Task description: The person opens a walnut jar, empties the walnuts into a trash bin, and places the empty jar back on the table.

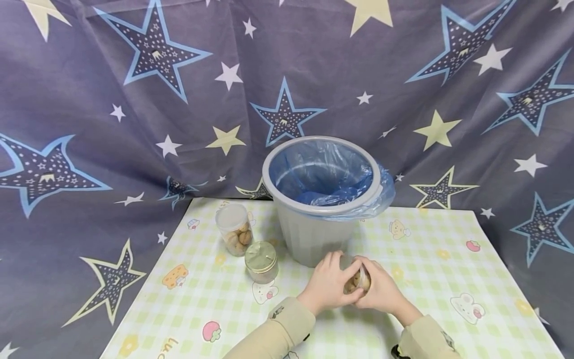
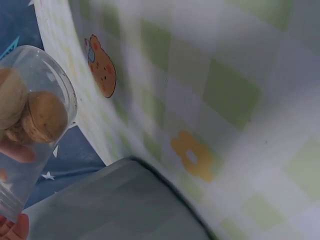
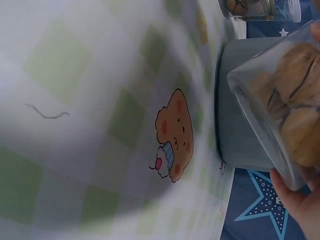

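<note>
Both hands grip a clear jar (image 1: 357,280) of walnuts in front of the bin, held tilted. The left hand (image 1: 329,283) holds it from the left and the right hand (image 1: 381,289) from the right. In the left wrist view the jar (image 2: 46,117) shows brown walnuts through its wall, with fingertips (image 2: 16,227) at its lower end. The right wrist view has the jar's thick rounded end (image 3: 257,117) angled above the table, fingers (image 3: 295,197) curled at its lower edge. Whether a lid is on it cannot be told.
A grey bin (image 1: 309,239) lined with a blue bag (image 1: 332,169) stands behind the hands. To its left are a white-lidded jar (image 1: 235,232) of walnuts and a smaller jar (image 1: 261,262) with a greenish-gold lid. A starry curtain (image 1: 188,124) hangs behind the checked table (image 1: 448,279).
</note>
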{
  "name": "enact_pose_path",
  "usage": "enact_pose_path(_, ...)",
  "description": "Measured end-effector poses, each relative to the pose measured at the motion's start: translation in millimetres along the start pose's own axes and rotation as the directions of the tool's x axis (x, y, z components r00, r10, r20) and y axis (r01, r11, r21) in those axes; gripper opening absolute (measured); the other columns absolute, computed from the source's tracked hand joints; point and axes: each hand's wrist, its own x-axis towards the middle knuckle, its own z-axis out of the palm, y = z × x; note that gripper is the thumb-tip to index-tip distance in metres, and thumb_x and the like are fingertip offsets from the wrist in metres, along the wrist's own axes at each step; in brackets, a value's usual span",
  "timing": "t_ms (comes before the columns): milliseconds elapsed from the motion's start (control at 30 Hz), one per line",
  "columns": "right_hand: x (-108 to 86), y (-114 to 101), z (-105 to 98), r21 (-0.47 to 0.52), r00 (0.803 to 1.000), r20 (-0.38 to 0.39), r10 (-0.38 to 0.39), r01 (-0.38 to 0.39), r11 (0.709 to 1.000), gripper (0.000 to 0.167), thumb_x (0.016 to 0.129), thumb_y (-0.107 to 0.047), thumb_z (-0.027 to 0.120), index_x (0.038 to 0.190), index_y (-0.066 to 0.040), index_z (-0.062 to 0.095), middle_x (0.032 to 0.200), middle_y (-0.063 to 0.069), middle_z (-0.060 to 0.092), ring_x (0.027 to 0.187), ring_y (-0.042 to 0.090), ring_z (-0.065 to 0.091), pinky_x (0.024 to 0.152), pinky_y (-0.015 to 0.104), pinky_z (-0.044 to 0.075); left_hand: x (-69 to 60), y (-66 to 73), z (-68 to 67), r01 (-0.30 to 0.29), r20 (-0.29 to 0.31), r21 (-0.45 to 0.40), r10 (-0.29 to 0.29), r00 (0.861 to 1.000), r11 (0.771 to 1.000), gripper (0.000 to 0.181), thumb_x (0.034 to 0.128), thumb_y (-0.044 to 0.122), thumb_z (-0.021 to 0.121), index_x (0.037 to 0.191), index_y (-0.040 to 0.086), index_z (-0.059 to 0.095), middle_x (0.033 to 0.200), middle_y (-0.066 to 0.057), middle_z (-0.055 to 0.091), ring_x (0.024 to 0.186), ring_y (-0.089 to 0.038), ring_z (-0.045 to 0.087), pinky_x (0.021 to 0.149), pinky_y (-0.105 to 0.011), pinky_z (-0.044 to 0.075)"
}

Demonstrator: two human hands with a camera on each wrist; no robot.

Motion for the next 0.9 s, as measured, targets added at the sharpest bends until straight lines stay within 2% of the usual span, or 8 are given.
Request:
enact_pose_path(200, -1.8, -2, 3, -0.022, 0.999, -0.028, 0.022, -0.023, 1.000, 0.092, 0.050, -0.024, 0.087, 0.131, -0.006, 0.048, 0.117, 0.014, 0.059, 0.098, 0.023, 0.055, 0.072, 0.033, 0.053, 0.3, 0.9, 1.3, 0.009, -0.031, -0.015, -0.009, 0.999, 1.000, 0.059, 0.0812, 0.058, 0.059, 0.130, 0.025, 0.050, 0.111, -0.017, 0.053, 0.096, -0.023, 0.055, 0.075, -0.032, 0.054)
enact_pose_path(367, -4.1, -4, 8, -0.023, 0.996, -0.063, 0.059, -0.061, 0.998, 0.093, 0.049, -0.024, 0.088, 0.130, -0.003, 0.048, 0.114, 0.013, 0.059, 0.094, 0.021, 0.054, 0.070, 0.035, 0.052, 1.9, 2.6, -0.4, 0.023, -0.039, -0.026, -0.024, 0.999, 0.999, 0.057, 0.0808, 0.055, 0.060, 0.129, 0.027, 0.052, 0.110, -0.017, 0.053, 0.094, -0.022, 0.055, 0.073, -0.032, 0.054)
enact_pose_path(500, -4.7, -8, 13, -0.039, 0.990, -0.118, 0.076, -0.081, 0.996, 0.094, 0.051, -0.027, 0.089, 0.132, -0.001, 0.047, 0.114, 0.014, 0.059, 0.097, 0.023, 0.053, 0.072, 0.042, 0.053, 4.7, 5.7, -4.1, 0.105, -0.040, -0.068, -0.108, 0.993, 0.992, 0.050, 0.0825, 0.049, 0.059, 0.127, 0.027, 0.053, 0.106, -0.017, 0.055, 0.092, -0.024, 0.056, 0.069, -0.033, 0.053)
enact_pose_path(667, -2.3, -14, 19, -0.064, 0.979, -0.189, 0.070, -0.084, 0.994, 0.096, 0.053, -0.030, 0.090, 0.132, 0.000, 0.045, 0.122, 0.019, 0.057, 0.106, 0.032, 0.052, 0.079, 0.052, 0.053, 9.6, 10.3, -7.5, 0.225, -0.020, -0.076, -0.227, 0.974, 0.971, 0.045, 0.0850, 0.050, 0.056, 0.124, 0.027, 0.054, 0.105, -0.015, 0.056, 0.090, -0.023, 0.056, 0.066, -0.031, 0.052)
enact_pose_path(767, -1.0, -15, 21, -0.073, 0.977, -0.202, 0.064, -0.080, 0.994, 0.097, 0.052, -0.031, 0.090, 0.132, 0.001, 0.046, 0.123, 0.018, 0.057, 0.107, 0.033, 0.052, 0.082, 0.053, 0.052, 10.7, 11.3, -8.0, 0.252, -0.006, -0.040, -0.253, 0.968, 0.967, 0.046, 0.0846, 0.052, 0.055, 0.124, 0.028, 0.054, 0.105, -0.014, 0.056, 0.089, -0.022, 0.055, 0.066, -0.030, 0.051)
enact_pose_path(900, -1.8, -14, 21, -0.091, 0.979, -0.194, 0.064, -0.082, 0.992, 0.097, 0.052, -0.032, 0.090, 0.132, 0.001, 0.046, 0.123, 0.017, 0.057, 0.108, 0.032, 0.052, 0.082, 0.053, 0.052, 9.8, 11.2, -9.7, 0.253, 0.031, -0.014, -0.252, 0.967, 0.967, 0.047, 0.0863, 0.055, 0.051, 0.125, 0.028, 0.051, 0.106, -0.013, 0.056, 0.089, -0.022, 0.055, 0.066, -0.031, 0.051)
